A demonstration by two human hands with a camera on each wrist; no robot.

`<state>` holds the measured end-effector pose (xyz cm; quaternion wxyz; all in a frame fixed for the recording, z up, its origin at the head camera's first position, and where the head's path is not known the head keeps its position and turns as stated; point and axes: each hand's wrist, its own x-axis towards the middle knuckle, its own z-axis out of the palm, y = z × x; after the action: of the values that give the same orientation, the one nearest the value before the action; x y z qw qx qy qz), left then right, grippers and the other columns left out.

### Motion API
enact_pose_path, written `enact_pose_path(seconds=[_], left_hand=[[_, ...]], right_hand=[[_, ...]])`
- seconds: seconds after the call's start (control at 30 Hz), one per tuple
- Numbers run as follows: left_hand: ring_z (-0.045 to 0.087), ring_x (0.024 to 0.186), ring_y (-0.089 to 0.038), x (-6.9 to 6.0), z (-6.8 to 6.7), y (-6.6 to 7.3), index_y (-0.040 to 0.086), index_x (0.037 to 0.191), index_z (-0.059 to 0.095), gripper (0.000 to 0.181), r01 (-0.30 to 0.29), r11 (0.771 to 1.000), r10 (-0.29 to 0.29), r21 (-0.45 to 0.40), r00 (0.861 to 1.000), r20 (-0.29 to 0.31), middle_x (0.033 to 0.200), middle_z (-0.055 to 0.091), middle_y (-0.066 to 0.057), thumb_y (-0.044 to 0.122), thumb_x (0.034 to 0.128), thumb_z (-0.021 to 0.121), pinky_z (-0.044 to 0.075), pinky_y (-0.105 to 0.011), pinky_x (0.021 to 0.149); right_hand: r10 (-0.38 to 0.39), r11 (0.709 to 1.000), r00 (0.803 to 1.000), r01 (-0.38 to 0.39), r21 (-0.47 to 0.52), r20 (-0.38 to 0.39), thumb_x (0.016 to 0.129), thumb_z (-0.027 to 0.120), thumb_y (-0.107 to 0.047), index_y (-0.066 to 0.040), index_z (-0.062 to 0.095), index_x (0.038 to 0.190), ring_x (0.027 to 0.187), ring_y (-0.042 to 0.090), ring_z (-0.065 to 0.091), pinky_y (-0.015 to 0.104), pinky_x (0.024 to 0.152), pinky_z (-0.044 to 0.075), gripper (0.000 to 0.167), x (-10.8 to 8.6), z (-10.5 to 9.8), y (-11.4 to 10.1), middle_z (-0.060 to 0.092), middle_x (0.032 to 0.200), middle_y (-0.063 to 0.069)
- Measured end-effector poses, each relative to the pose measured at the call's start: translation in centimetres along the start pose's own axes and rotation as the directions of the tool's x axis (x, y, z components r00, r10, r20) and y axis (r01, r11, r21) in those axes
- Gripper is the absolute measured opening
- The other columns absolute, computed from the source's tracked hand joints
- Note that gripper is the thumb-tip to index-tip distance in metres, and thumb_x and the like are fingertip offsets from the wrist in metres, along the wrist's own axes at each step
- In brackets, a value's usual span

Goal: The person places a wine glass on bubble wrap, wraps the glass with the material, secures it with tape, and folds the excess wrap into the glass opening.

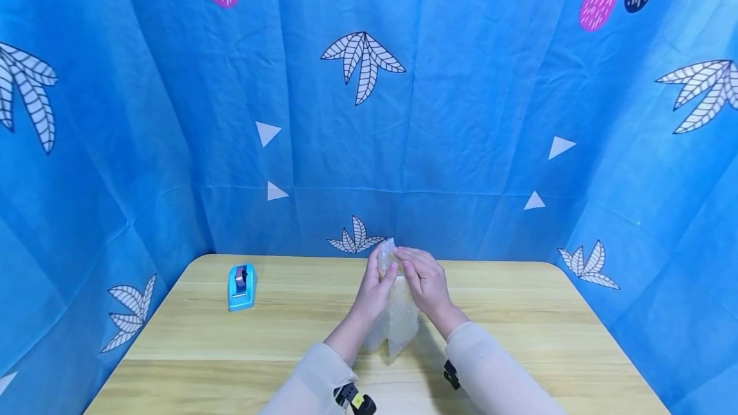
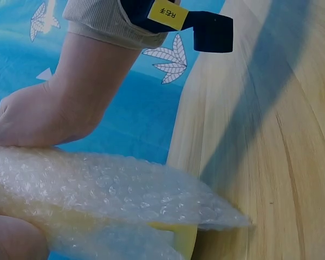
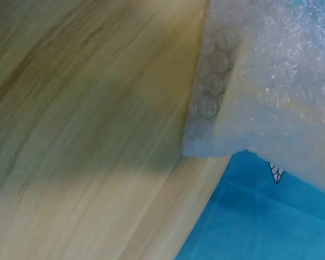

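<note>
A sheet of clear bubble wrap (image 1: 403, 319) stands lifted above the table between both hands, wrapped around something yellowish whose kind cannot be made out. My left hand (image 1: 373, 287) grips the upper left side of the bundle, thumb toward me. From the right, my right hand (image 1: 428, 284) holds its top, fingers bent over the upper edge. Loose lower corners of the wrap hang down. In the left wrist view, a yellow edge (image 2: 185, 238) shows beneath the bubble wrap (image 2: 108, 179). The right wrist view shows the wrap (image 3: 292, 81) but no fingers.
A light blue tape dispenser (image 1: 241, 290) with a roll of tape stands on the left of the wooden table (image 1: 288, 312). Blue patterned curtains (image 1: 461, 114) surround the table at the back and both sides. Each wrist carries a black camera strap.
</note>
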<state>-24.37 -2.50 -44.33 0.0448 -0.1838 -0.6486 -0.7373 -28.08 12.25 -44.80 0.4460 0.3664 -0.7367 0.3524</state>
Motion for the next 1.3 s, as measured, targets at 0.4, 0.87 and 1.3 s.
enact_pose_path(seconds=[0.4, 0.87, 1.3], left_hand=[[0.043, 0.136, -0.028, 0.2, -2.1, 0.5, 0.019, 0.158, 0.022, 0.102, -0.026, 0.966, 0.003, 0.257, 0.996, 0.089, 0.157, 0.035, -0.006, 0.039, 0.0802, 0.085, 0.041, -0.048, 0.109], [0.043, 0.139, -0.027, 0.3, -2.7, 1.4, 0.027, 0.156, 0.036, 0.093, -0.1, 0.83, 0.018, 0.549, 0.988, 0.153, 0.158, 0.037, 0.001, 0.045, 0.0785, 0.084, 0.038, -0.05, 0.112], [0.028, 0.148, -0.024, 0.3, -3.2, 0.7, 0.014, 0.149, 0.046, 0.074, -0.351, 0.634, 0.192, 0.689, 0.935, 0.299, 0.157, 0.036, 0.005, 0.047, 0.088, 0.072, 0.03, -0.05, 0.116]], right_hand=[[0.027, 0.993, 0.981, -0.005, 0.115, -0.191, 0.11, 0.038, -0.029, 0.006, 0.069, 0.119, 0.11, 0.038, 0.066, 0.031, 0.106, 0.046, 0.048, -0.2, 0.6, 0.1, 0.069, 0.119, 0.02], [0.072, 0.992, 0.983, -0.053, 0.112, -0.169, 0.111, 0.032, -0.025, 0.006, 0.065, 0.125, 0.121, 0.03, 0.061, 0.035, 0.107, 0.045, 0.048, -0.7, 0.9, 0.1, 0.066, 0.126, 0.021], [0.118, 0.989, 0.984, -0.105, 0.1, -0.131, 0.112, 0.031, -0.025, 0.005, 0.062, 0.129, 0.124, 0.031, 0.059, 0.032, 0.109, 0.042, 0.047, -0.8, 0.8, -0.5, 0.063, 0.132, 0.017]])
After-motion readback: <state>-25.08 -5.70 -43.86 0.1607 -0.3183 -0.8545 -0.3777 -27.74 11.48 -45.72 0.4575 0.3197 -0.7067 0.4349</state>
